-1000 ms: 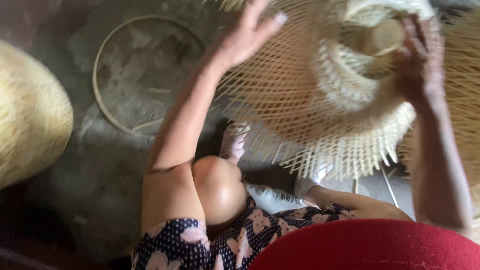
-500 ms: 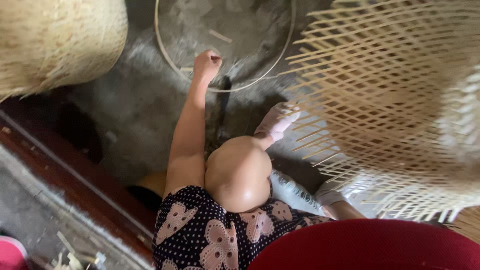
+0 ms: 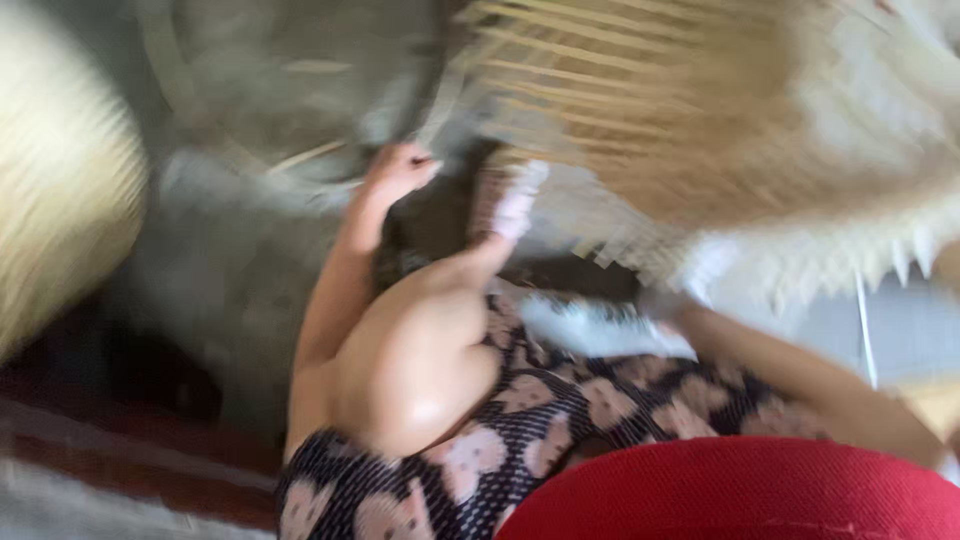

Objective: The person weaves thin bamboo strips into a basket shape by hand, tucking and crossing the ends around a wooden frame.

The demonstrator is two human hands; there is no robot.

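Blur smears the whole head view, so I read it with care. Since half a second ago the camera has swung: the thin bamboo hoop (image 3: pixel 300 150) lying on the grey concrete floor (image 3: pixel 210 290) has slid toward the upper left of frame, and the half-woven bamboo basket (image 3: pixel 720 110) with its loose splint ends now fills the upper right. The left hand (image 3: pixel 398 170), which was already reaching out to the hoop, now sits at the hoop's near edge with its fingers curled inward; I judge it clenched on or against the rim, though the blur keeps me from saying it truly grips. That suggests to me the hoop is being gathered up to go with the basket. The right hand I cannot find: the right forearm (image 3: pixel 800 375) runs off toward the lower right edge and the hand is out of frame. A bare foot (image 3: pixel 510 205) rests under the basket's fringe, and a raised knee (image 3: pixel 420 350) sits mid-frame above floral shorts (image 3: pixel 520 440). A rounded pale woven basket (image 3: pixel 60 210) stands at far left
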